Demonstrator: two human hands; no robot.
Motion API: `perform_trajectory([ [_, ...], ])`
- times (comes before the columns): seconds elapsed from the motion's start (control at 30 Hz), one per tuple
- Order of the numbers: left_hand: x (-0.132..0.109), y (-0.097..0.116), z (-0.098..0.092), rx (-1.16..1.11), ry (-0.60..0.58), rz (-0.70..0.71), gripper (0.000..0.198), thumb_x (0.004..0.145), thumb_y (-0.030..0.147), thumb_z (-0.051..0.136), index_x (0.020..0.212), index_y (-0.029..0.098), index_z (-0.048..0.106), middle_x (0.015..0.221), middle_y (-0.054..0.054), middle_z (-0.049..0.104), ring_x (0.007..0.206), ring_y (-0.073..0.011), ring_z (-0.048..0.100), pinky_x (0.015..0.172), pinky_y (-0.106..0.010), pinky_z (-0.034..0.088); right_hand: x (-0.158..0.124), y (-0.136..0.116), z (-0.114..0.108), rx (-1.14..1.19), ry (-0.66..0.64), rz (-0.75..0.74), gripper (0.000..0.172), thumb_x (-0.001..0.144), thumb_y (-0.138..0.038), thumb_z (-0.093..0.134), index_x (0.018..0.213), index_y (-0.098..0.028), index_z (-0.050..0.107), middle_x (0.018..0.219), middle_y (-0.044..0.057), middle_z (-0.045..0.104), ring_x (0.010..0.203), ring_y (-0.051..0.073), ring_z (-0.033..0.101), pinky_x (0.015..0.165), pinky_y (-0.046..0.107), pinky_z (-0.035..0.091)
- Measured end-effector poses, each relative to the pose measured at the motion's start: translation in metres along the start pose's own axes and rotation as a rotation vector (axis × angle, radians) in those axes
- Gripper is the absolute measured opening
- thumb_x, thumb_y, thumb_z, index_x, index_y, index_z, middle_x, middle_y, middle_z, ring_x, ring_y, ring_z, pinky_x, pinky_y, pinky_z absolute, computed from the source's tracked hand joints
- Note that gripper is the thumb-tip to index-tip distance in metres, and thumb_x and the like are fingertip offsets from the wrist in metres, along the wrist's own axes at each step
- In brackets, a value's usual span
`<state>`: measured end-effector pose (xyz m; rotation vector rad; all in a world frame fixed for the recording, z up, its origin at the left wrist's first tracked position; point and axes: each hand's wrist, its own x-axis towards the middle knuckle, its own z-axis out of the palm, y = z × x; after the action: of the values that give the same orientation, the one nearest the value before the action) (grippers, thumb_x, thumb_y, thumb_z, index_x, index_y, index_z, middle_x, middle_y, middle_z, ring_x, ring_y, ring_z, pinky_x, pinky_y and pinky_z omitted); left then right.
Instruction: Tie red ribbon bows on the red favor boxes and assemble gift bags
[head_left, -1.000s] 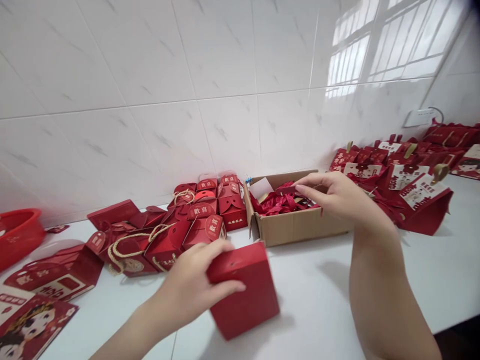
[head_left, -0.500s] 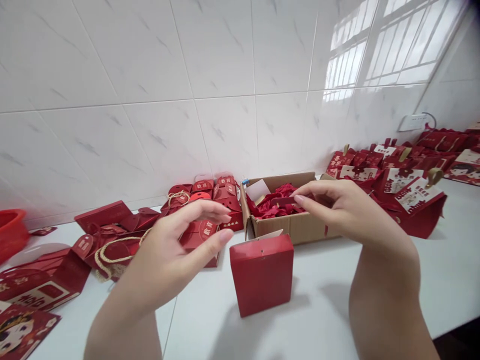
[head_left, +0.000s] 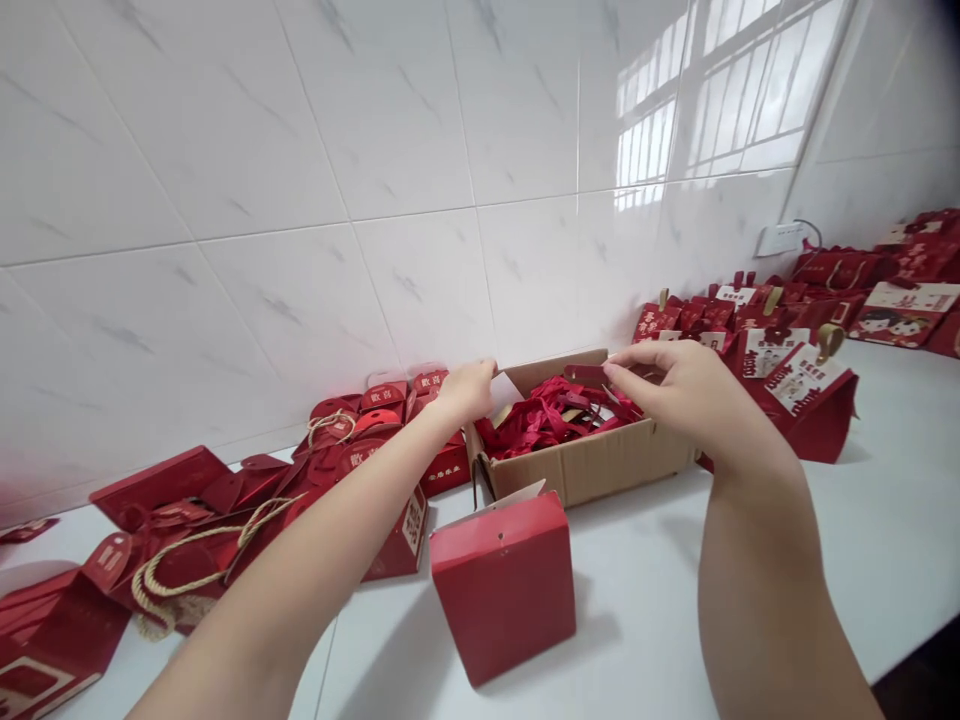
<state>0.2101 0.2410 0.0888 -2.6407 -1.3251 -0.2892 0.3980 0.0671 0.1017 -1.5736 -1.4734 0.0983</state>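
Observation:
My left hand [head_left: 471,388] reaches to the back left corner of an open cardboard box [head_left: 592,465]. Its fingers are closed there, and what they grip is hidden. Held between the thumb and fingers of my right hand [head_left: 660,375] is a flat dark red strip [head_left: 585,374], above the box's inside. Crumpled red ribbons [head_left: 555,420] fill the box, with a white card [head_left: 506,392] at its left end. In front of the box a small red carton [head_left: 506,590] stands upright on the white table, a pale flap raised behind its top.
Red gift boxes [head_left: 390,400] crowd the left along the tiled wall, some with rope handles [head_left: 187,575]. Several red bags with white labels [head_left: 802,385] stand at the right. A wall socket [head_left: 780,238] is behind them.
My left hand has moved from above the red carton forward to the cardboard box's corner and closed. My right hand keeps the red strip over the box. The view has shifted.

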Motion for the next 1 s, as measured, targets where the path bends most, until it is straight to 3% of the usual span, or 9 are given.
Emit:
perform_trajectory([
  [0.1, 0.033, 0.003, 0.019, 0.133, -0.036, 0.136, 0.033, 0.089, 0.033, 0.053, 0.117, 0.015, 0.053, 0.118, -0.009, 0.055, 0.101, -0.0206, 0.057, 0.085, -0.042, 0.050, -0.002, -0.003, -0.004, 0.008, 0.020, -0.046, 0.021, 0.079, -0.030, 0.053, 0.076, -0.019, 0.070, 0.063, 0.001, 0.063, 0.051, 0.011, 0.052, 0.047, 0.022, 0.040],
  [0.23, 0.053, 0.004, 0.030, 0.258, -0.100, 0.196, 0.032, 0.089, 0.032, 0.053, 0.116, 0.015, 0.053, 0.118, -0.009, 0.056, 0.101, -0.0207, 0.057, 0.085, -0.042, 0.050, -0.002, -0.004, -0.009, 0.031, 0.011, -0.081, 0.021, 0.080, -0.027, 0.052, 0.071, -0.018, 0.069, 0.062, 0.001, 0.061, 0.050, 0.010, 0.050, 0.048, 0.022, 0.041],
  [0.47, 0.048, -0.007, 0.019, 0.327, -0.103, 0.170, 0.033, 0.089, 0.033, 0.053, 0.117, 0.015, 0.053, 0.116, -0.009, 0.056, 0.099, -0.0204, 0.058, 0.083, -0.041, 0.051, -0.003, -0.003, -0.009, 0.038, -0.037, -0.049, 0.022, 0.079, -0.031, 0.051, 0.074, -0.019, 0.068, 0.055, 0.000, 0.057, 0.047, 0.010, 0.046, 0.043, 0.021, 0.037],
  [0.6, 0.043, -0.008, 0.022, 0.334, -0.071, 0.226, 0.033, 0.089, 0.032, 0.053, 0.117, 0.016, 0.053, 0.119, -0.010, 0.055, 0.102, -0.0212, 0.057, 0.085, -0.042, 0.050, 0.003, 0.001, -0.002, 0.041, -0.079, -0.046, 0.021, 0.079, -0.029, 0.051, 0.076, -0.019, 0.069, 0.066, 0.001, 0.065, 0.057, 0.012, 0.056, 0.051, 0.022, 0.041],
  [0.77, 0.050, -0.003, 0.033, 0.263, 0.015, 0.184, 0.032, 0.089, 0.032, 0.053, 0.116, 0.015, 0.053, 0.117, -0.009, 0.056, 0.100, -0.0207, 0.057, 0.085, -0.042, 0.050, 0.020, 0.014, 0.012, -0.095, -0.083, -0.020, 0.022, 0.078, -0.026, 0.051, 0.075, -0.019, 0.071, 0.087, 0.005, 0.068, 0.073, 0.015, 0.061, 0.062, 0.023, 0.043],
  [0.87, 0.050, -0.001, 0.025, 0.168, 0.098, 0.139, 0.032, 0.089, 0.033, 0.053, 0.116, 0.015, 0.053, 0.116, -0.009, 0.056, 0.099, -0.0201, 0.058, 0.083, -0.041, 0.051, 0.028, 0.022, 0.024, -0.163, -0.169, 0.023, 0.024, 0.079, -0.023, 0.048, 0.071, -0.017, 0.070, 0.075, 0.005, 0.067, 0.067, 0.014, 0.059, 0.058, 0.023, 0.041],
  [1.0, 0.033, -0.004, 0.002, 0.021, 0.282, 0.073, 0.024, 0.090, 0.030, 0.051, 0.107, 0.014, 0.057, 0.106, -0.007, 0.060, 0.093, -0.0181, 0.059, 0.081, -0.038, 0.051, 0.036, 0.034, 0.042, -0.213, -0.323, 0.116, 0.022, 0.074, -0.018, 0.049, 0.062, -0.018, 0.067, 0.057, 0.004, 0.061, 0.053, 0.014, 0.054, 0.051, 0.024, 0.037],
])
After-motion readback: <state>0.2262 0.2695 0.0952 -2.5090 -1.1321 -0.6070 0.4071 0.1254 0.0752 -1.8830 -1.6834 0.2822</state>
